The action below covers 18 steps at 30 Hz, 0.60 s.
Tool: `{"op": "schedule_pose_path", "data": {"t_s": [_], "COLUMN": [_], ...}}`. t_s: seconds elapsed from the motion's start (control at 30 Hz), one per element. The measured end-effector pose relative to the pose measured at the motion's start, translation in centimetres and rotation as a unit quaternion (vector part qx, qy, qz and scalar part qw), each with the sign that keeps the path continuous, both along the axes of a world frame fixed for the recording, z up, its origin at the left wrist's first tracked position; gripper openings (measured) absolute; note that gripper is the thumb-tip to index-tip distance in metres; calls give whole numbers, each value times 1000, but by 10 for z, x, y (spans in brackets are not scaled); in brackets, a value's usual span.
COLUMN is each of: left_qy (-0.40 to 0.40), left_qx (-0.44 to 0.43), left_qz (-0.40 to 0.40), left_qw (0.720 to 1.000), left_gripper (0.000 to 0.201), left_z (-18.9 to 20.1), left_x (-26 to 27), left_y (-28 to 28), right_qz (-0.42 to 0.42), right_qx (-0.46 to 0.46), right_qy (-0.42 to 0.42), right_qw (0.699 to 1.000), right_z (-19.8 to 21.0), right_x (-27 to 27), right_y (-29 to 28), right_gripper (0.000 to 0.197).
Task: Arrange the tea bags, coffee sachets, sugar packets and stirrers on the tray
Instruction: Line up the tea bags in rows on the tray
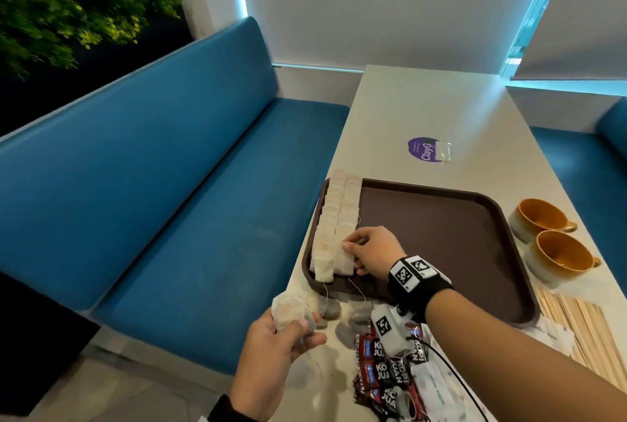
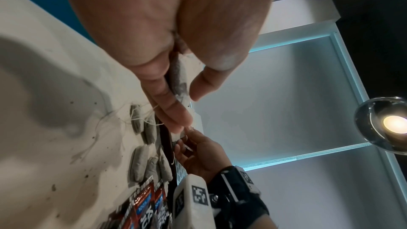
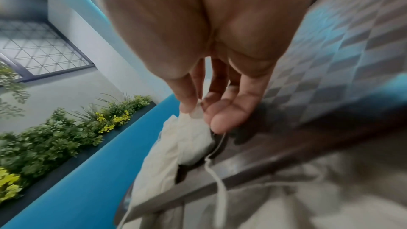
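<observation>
A brown tray (image 1: 441, 228) lies on the pale table (image 1: 441, 109). Two rows of tea bags (image 1: 334, 218) run along the tray's left side. My right hand (image 1: 364, 250) pinches the top of the nearest tea bag (image 1: 343, 260) in the right-hand row; the right wrist view shows finger and thumb on that tea bag (image 3: 193, 138). My left hand (image 1: 281, 347) holds a small stack of tea bags (image 1: 288, 314) off the table's left edge. Coffee sachets (image 1: 383, 374) lie in front of the tray. Wooden stirrers (image 1: 580, 330) lie at the right, beside white packets (image 1: 437, 394).
Two orange-lined cups (image 1: 556, 241) stand right of the tray. A purple sticker (image 1: 422, 148) and a small clear bag (image 1: 443, 150) lie farther back. A blue bench (image 1: 152, 201) runs along the left. Several loose tea bags (image 2: 143, 145) lie on the table before the tray.
</observation>
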<state>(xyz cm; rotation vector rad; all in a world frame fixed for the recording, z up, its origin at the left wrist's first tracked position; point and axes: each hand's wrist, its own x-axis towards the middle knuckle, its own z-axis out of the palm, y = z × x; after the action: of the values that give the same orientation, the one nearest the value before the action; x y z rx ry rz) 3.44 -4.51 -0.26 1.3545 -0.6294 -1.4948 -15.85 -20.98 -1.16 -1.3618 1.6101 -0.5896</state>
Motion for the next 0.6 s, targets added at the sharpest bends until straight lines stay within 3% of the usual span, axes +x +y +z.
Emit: {"op": "schedule_pose_path", "data": {"t_s": [0.23, 0.37, 0.6], "left_qy": [-77, -175, -203], "left_qx": [-29, -89, -70], "left_qz": [-29, -107, -258], "left_qw": [996, 975, 942], "left_gripper": [16, 17, 15], "left_z": [-4, 2, 7], "left_x": [3, 4, -7], "left_y": [-9, -29, -59], "right_qz": [-65, -43, -1], "right_qx": [-2, 18, 4], "right_qy": [-32, -11, 14], "right_qw": [997, 999, 1000], "right_z": [1, -3, -5], "right_x": [-4, -4, -4], "right_y": [1, 10, 19], "right_gripper": [17, 9, 9]}}
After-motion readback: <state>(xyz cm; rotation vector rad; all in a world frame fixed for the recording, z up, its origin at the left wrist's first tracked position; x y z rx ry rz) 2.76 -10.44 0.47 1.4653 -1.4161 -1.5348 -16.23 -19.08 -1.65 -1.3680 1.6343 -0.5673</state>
